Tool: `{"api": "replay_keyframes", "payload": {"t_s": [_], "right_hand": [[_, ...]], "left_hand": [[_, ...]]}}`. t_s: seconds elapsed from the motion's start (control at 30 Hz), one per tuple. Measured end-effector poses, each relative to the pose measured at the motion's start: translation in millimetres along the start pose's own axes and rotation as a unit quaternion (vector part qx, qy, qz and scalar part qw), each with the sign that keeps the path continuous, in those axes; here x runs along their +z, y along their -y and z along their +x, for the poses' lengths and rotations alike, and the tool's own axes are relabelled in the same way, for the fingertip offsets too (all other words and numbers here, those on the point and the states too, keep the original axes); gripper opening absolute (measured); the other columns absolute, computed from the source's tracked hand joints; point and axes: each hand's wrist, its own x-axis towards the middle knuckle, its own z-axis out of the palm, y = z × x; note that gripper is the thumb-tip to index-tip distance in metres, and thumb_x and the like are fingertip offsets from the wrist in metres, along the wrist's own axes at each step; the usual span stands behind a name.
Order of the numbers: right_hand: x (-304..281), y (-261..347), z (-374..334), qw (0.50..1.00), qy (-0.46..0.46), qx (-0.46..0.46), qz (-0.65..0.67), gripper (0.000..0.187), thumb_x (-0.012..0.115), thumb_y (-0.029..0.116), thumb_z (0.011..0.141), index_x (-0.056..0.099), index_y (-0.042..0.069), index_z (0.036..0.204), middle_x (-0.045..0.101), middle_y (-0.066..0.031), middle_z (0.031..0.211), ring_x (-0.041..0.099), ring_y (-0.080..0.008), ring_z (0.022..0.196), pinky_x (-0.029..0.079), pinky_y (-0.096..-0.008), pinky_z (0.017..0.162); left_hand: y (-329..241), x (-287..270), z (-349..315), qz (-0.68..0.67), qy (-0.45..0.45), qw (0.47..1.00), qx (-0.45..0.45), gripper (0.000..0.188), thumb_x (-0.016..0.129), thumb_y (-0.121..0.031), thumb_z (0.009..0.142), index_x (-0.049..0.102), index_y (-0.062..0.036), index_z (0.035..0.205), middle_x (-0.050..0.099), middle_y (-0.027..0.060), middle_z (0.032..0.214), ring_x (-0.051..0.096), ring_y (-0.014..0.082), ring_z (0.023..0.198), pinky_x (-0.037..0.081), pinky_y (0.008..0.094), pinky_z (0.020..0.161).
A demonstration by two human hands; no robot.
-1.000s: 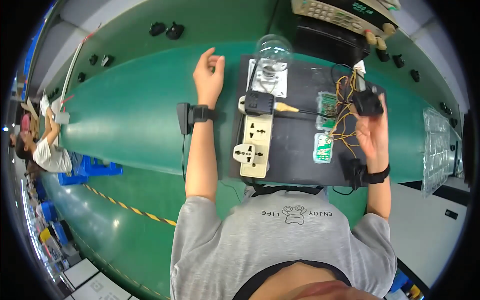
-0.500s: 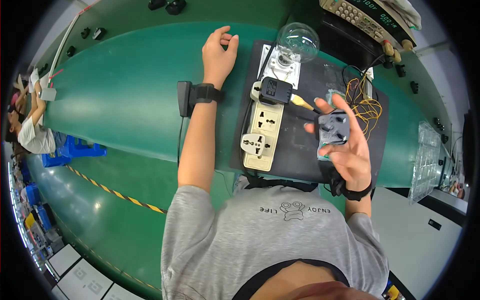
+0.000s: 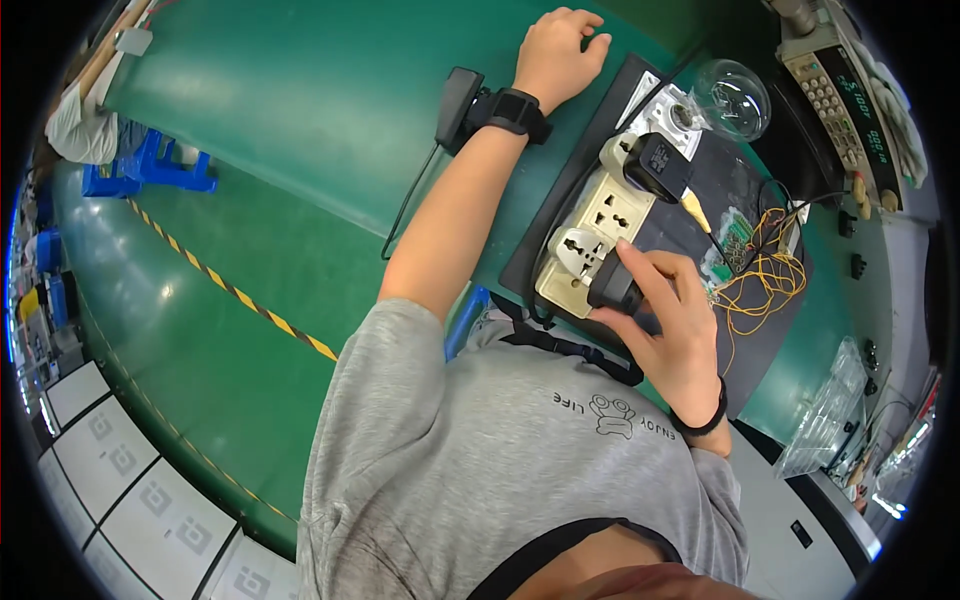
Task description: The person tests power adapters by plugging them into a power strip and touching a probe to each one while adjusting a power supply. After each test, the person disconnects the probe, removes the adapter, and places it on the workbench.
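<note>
My right hand [image 3: 682, 325] grips a black power adapter [image 3: 614, 284] between thumb and fingers. The adapter is at the near end of a cream power strip [image 3: 612, 205], close against a white plug adapter [image 3: 574, 250] seated there. Its prongs are hidden, so I cannot tell whether they are in the sockets. At the strip's far end sits another black power adapter [image 3: 662, 166] with a yellow cable plug [image 3: 694, 210] in its side. My left hand [image 3: 560, 58] rests on the green table [image 3: 330, 110], fingers loosely curled, thumb apart, holding nothing.
A clear glass bulb [image 3: 735, 100] stands beyond the strip on the black mat [image 3: 722, 180]. Yellow wires [image 3: 770, 290] tangle near a small circuit board [image 3: 735, 240]. A bench instrument [image 3: 840, 115] occupies the far right, clear plastic trays [image 3: 828, 410] the right edge.
My right hand has brought the black adapter left and down to the strip's near end, turning it over. The view has swung, shifting the bench rightward. My left hand stays on the table.
</note>
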Motion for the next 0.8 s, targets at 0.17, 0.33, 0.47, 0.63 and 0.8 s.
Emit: {"api": "replay_keyframes", "payload": {"t_s": [0.17, 0.33, 0.47, 0.63, 0.8], "right_hand": [[-1, 18, 11, 0.996, 0.027, 0.016, -0.088, 0.063, 0.077, 0.007, 0.065, 0.055, 0.011, 0.123, 0.050, -0.0080, 0.089, 0.055, -0.0213, 0.075, 0.049, -0.0322, 0.060], [6, 21, 21, 0.983, 0.059, -0.046, -0.166, 0.067, 0.075, 0.014, 0.067, 0.050, 0.018, 0.129, 0.045, -0.0077, 0.085, 0.050, -0.0232, 0.074, 0.045, -0.0330, 0.058], [3, 10, 24, 0.987, 0.080, -0.038, -0.134, 0.065, 0.076, 0.019, 0.065, 0.053, 0.015, 0.126, 0.047, -0.0074, 0.086, 0.050, -0.0229, 0.076, 0.044, -0.0308, 0.059], [-10, -26, 12, 0.982, -0.148, -0.046, -0.107, 0.056, 0.078, 0.022, 0.063, 0.061, 0.005, 0.114, 0.057, -0.0099, 0.098, 0.053, -0.0243, 0.085, 0.042, -0.0329, 0.075], [-15, -61, 18, 0.978, -0.183, 0.090, -0.043, 0.019, 0.070, 0.008, 0.074, 0.069, 0.003, 0.092, 0.060, -0.0054, 0.068, 0.050, -0.0213, 0.069, 0.038, -0.0285, 0.068]], "left_hand": [[-14, -10, 6, 0.029, 0.101, 0.993, -0.060, 0.036, 0.061, -0.028, 0.083, 0.059, -0.0033, 0.109, 0.061, 0.0123, 0.100, 0.059, 0.0232, 0.092, 0.046, 0.0358, 0.080], [-17, -6, 4, 0.010, 0.006, 1.000, 0.014, 0.023, 0.063, -0.016, 0.081, 0.061, -0.0015, 0.099, 0.061, 0.0094, 0.081, 0.059, 0.0238, 0.076, 0.048, 0.0375, 0.069], [-28, -22, 11, -0.136, 0.105, 0.981, -0.092, 0.029, 0.067, -0.025, 0.081, 0.066, -0.0040, 0.100, 0.067, 0.0059, 0.090, 0.061, 0.0135, 0.082, 0.048, 0.0266, 0.073], [-69, -51, 16, -0.305, 0.361, 0.876, -0.094, 0.026, 0.072, -0.018, 0.077, 0.066, -0.0046, 0.098, 0.064, 0.0022, 0.095, 0.057, 0.0086, 0.085, 0.045, 0.0220, 0.075], [-91, -62, 9, -0.201, 0.518, 0.831, -0.041, 0.047, 0.081, -0.027, 0.063, 0.063, -0.0069, 0.102, 0.061, 0.0019, 0.102, 0.052, 0.0169, 0.096, 0.039, 0.0300, 0.086]]}}
